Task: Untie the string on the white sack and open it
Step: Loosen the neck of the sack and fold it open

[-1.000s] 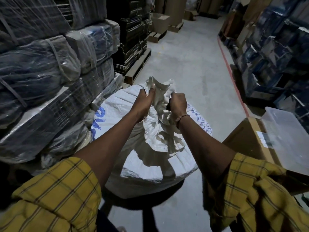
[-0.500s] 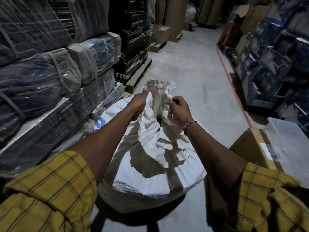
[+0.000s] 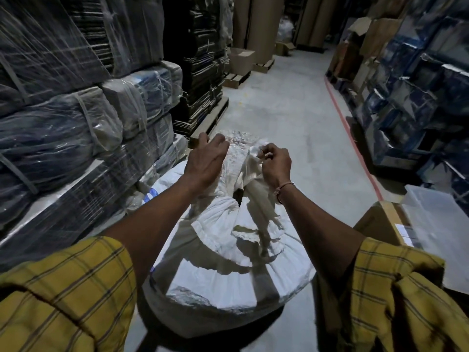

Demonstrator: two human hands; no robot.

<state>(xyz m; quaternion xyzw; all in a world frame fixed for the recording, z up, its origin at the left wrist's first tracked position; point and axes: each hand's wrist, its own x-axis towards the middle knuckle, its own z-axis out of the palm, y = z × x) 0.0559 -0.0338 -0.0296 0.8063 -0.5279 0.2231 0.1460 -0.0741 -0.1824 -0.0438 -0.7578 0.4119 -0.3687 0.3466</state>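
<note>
A big white woven sack (image 3: 223, 278) stands on the floor in front of me, its top fabric bunched and raised. My left hand (image 3: 205, 161) hovers over the left side of the sack mouth (image 3: 238, 158) with fingers curled and spread; whether it grips the fabric is unclear. My right hand (image 3: 275, 165) pinches the right edge of the mouth fabric between thumb and fingers. A small dark gap (image 3: 238, 196) shows in the gathered neck below the hands. The string is not visible.
Plastic-wrapped bundles (image 3: 76, 138) are stacked close on the left, on wooden pallets (image 3: 210, 120). A cardboard box (image 3: 380, 224) with a clear plastic tub (image 3: 436, 232) on it stands at the right. Blue wrapped stock (image 3: 418, 97) lines the right side behind a red floor line (image 3: 352, 138).
Both hands have risen and moved apart, drawing the sack's bunched top wider. The left hand has loosened from a tight grip on the neck. The view has tilted up.
</note>
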